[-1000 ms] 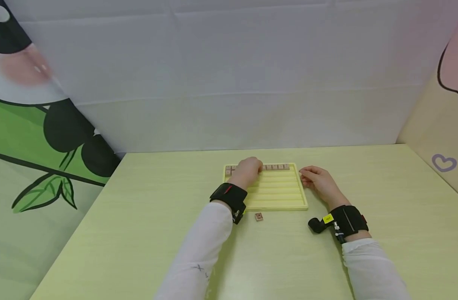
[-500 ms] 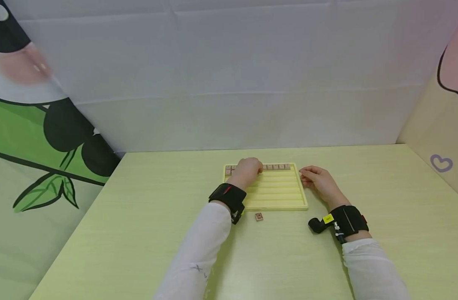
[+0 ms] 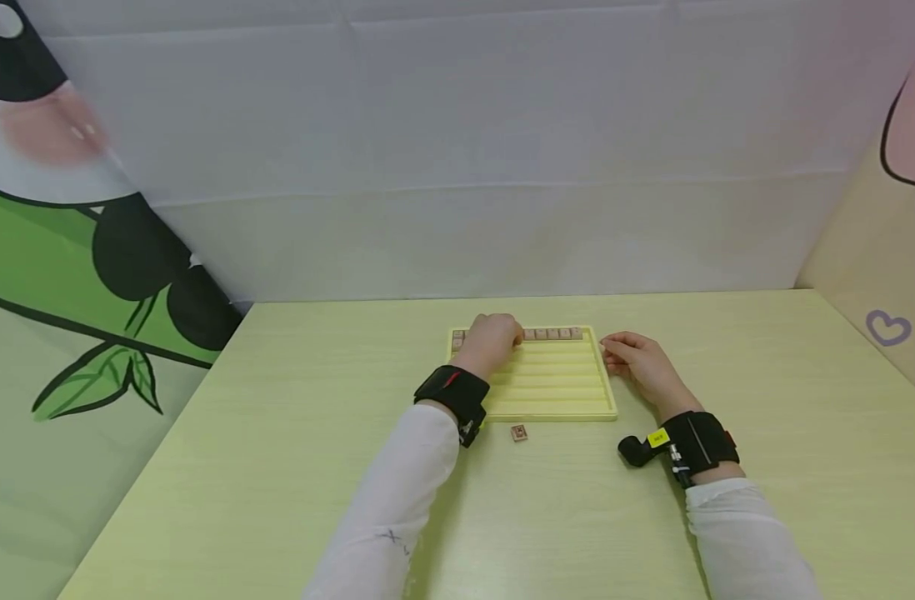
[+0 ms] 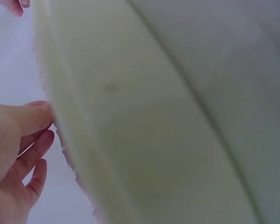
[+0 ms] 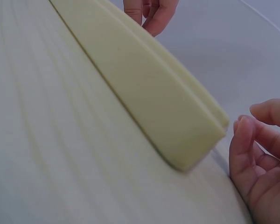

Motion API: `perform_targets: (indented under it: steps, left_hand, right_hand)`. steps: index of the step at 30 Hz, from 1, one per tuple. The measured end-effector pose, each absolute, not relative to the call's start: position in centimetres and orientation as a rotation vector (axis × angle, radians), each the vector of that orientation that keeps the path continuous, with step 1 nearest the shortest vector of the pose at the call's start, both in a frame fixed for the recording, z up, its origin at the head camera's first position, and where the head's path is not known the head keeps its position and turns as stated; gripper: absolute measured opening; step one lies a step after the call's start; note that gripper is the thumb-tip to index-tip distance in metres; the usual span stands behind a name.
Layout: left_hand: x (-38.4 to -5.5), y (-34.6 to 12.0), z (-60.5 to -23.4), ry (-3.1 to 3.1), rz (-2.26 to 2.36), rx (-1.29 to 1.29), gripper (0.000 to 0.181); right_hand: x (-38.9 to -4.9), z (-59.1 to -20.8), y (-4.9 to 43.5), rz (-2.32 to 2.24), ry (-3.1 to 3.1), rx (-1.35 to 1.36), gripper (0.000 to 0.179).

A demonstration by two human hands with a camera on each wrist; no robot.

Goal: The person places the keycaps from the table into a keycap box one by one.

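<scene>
A shallow yellow tray (image 3: 551,400) with ridged rows lies on the table in the head view. Small square wooden tiles (image 3: 552,333) line its far row, and more tiles show at the far left corner. My left hand (image 3: 489,343) reaches over that row and hides part of it. Thumb and fingers come together at the tiles in the left wrist view, but the fingertips (image 4: 45,111) are partly hidden by the tray rim. Beside the tray's right edge, my right hand (image 3: 641,364) has loosely bent fingers with nothing between them. A single marked tile (image 3: 519,433) lies before the tray.
The pale table (image 3: 577,525) meets a white backdrop (image 3: 457,200) behind the tray. Printed panels stand to the left and right. Both wrists wear black straps (image 3: 699,443) with small cameras.
The tiles at the right end of the far row have shifted slightly rightward along the tray. Both hands stay nearly in place, and the head view tilts a little.
</scene>
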State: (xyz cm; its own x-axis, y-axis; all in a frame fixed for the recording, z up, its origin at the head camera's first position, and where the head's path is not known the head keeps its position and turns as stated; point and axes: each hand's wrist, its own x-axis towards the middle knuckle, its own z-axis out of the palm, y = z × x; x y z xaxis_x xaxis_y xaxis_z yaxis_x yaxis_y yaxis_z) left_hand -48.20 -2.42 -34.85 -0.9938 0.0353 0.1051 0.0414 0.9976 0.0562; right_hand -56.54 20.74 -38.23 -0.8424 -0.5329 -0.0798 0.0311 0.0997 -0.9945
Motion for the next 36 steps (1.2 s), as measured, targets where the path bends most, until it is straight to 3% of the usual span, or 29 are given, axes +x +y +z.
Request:
perform_targets:
  steps: [13, 25, 36]
  left_hand:
    - [-47.2, -4.2, -33.1, -2.914, -0.453, 0.084, 0.020]
    - [-42.8, -5.1, -31.6, -2.656, -0.909, 0.284, 0.022]
    - [-39.9, -3.7, -31.7, -2.600, -0.850, 0.206, 0.024]
  right_hand:
    - [-56.6, -38.1, 20.8, -1.804, 1.944, -0.495, 0.015]
    - [-56.7, -38.0, 21.1, -1.805, 1.952, -0.497, 0.015]
    - [-56.7, -37.8, 21.4, -1.815, 1.921, -0.503, 0.012]
